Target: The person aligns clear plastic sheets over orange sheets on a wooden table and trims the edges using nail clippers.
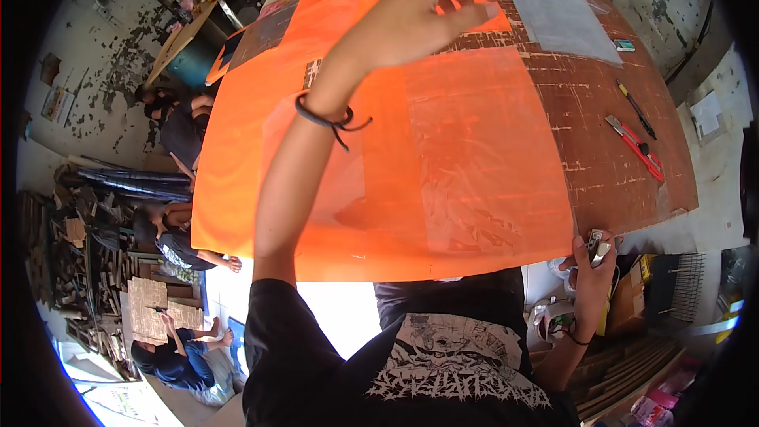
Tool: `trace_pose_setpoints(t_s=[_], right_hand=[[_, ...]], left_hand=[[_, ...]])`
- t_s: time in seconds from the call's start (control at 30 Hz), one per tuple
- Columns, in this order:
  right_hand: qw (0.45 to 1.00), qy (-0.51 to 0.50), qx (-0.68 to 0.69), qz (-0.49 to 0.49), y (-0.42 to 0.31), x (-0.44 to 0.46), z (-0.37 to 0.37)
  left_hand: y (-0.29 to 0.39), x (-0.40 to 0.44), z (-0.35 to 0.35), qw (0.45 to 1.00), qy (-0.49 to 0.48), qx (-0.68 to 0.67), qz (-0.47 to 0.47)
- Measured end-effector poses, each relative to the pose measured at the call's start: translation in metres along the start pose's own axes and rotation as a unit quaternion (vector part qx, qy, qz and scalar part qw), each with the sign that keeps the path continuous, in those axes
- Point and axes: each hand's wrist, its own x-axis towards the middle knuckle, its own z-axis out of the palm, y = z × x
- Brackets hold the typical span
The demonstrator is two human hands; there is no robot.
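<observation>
My left hand (419, 20) is raised over the far part of a bright orange sheet (229, 150), fingers loosely bent, thumb apart from them and nothing visible in its grasp. Clear plastic pieces (482, 150) lie on the orange sheet. At the near right corner of the sheet, my right hand (594, 273) is closed around what looks like a small stapler (596, 245), partly hidden by the fingers. Beneath the sheet is a worn brown tabletop (585, 134). A greyish translucent sheet (557, 12) lies at the far right.
A red cutter knife (636, 148), a yellow-and-black pen-like tool (635, 108) and a small green box (624, 46) lie on the table's right side. Several people sit along the left, one person (178, 360) holding cardboard. Cartons (628, 300) stand below the right edge.
</observation>
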Motion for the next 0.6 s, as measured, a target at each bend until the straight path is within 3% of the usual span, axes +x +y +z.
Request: trace_pose_setpoints(t_s=[0.13,0.2,0.3,0.4,0.47,0.5,0.6], right_hand=[[1.000,-0.003,-0.016,-0.003,-0.001,0.000,0.001],[1.000,0.000,0.011,-0.002,0.000,-0.001,0.000],[1.000,0.001,-0.002,-0.011,0.001,-0.001,-0.001],[1.000,-0.002,-0.015,-0.012,0.002,0.001,-0.003],[1.000,-0.013,-0.018,-0.002,-0.001,0.001,-0.005],[1.000,-0.019,-0.018,0.006,-0.004,0.001,-0.006],[0.999,-0.016,-0.039,0.015,-0.015,0.001,-0.007]], left_hand=[[0.002,-0.015,-0.028,0.998,-0.052,-0.019,0.039],[0.020,-0.058,-0.033,0.988,-0.136,-0.068,-0.030],[0.034,-0.149,-0.017,0.959,-0.245,-0.133,-0.042],[0.035,-0.229,0.013,0.891,-0.397,-0.195,-0.101],[0.015,-0.276,0.048,0.816,-0.455,-0.297,-0.196],[0.004,-0.296,0.067,0.802,-0.426,-0.349,-0.232],[-0.004,-0.351,0.124,0.829,-0.081,-0.482,-0.273]])
